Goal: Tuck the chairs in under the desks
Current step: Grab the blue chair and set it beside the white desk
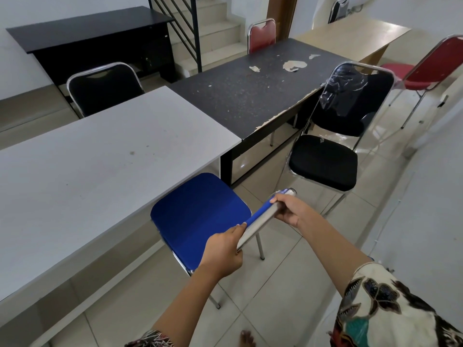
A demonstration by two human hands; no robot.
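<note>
A blue-cushioned chair (198, 211) with a chrome frame stands at the near edge of the white desk (100, 159), its seat front just under the desk's edge. My left hand (223, 251) grips the near end of the chair's backrest top. My right hand (290, 209) grips its far end. A black chair (325, 159) wrapped in clear plastic stands beside the dark speckled desk (250, 91), angled and apart from it.
A black chair (105, 88) sits at the white desk's far side. Red chairs stand at the dark desk's far end (261, 33) and on the right (431, 68) near a beige desk (350, 38). A black desk (95, 31) and stairs lie beyond. Tiled floor is underfoot.
</note>
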